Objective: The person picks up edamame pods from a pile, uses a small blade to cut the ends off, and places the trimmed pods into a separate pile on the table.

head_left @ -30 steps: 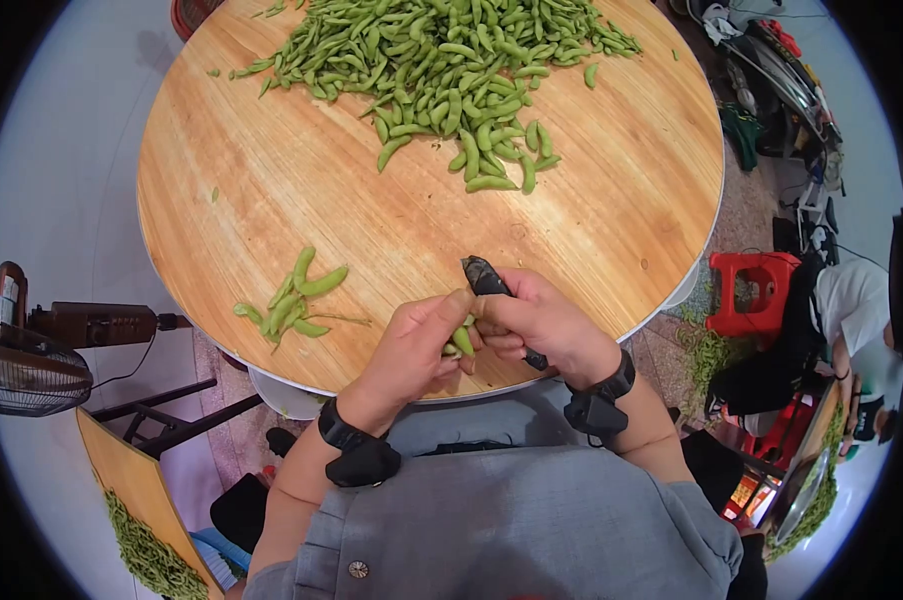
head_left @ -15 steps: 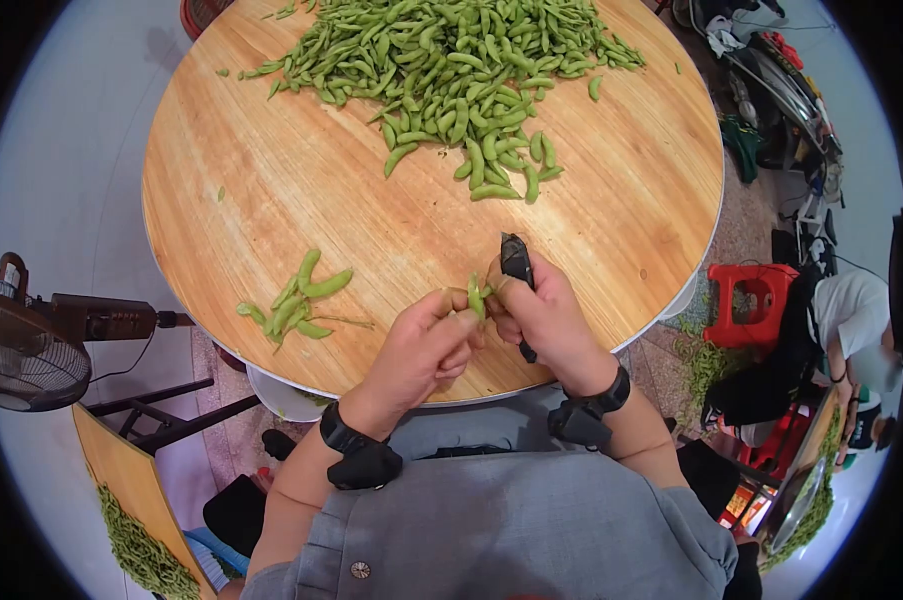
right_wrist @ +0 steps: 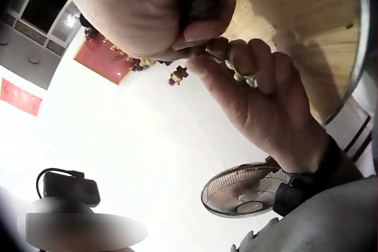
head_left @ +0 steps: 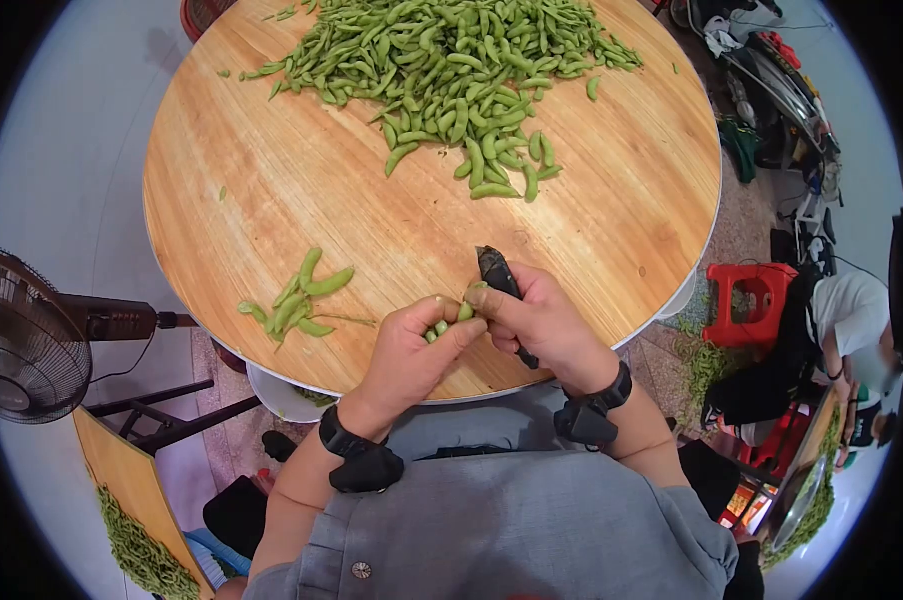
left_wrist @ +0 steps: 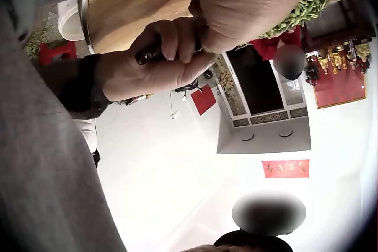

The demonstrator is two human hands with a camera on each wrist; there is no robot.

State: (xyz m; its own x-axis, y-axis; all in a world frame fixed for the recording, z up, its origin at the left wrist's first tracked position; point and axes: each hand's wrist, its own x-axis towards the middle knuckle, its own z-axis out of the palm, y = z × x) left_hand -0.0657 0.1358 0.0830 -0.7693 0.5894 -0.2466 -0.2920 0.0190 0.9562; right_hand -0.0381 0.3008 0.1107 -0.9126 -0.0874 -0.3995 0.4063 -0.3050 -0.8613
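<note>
Holding green pods (head_left: 465, 311) in curled fingers, the left hand (head_left: 407, 352) is positioned over the near edge of the table (head_left: 361, 220). The right hand (head_left: 546, 318), fingers wrapped, grips a black tool (head_left: 494, 272). A small pod cluster (head_left: 291, 309) lies left; the main pile (head_left: 461, 80) lies beyond.

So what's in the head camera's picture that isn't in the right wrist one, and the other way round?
Only the head view shows the big heap of green bean pods and a red plastic stool.
Only the right wrist view shows a rectangular red banner and a dark window with a pale frame.
Both show the left hand holding small green pods, the right hand gripping a slim black tool, the round wooden table and a round, wire-caged fan.
</note>
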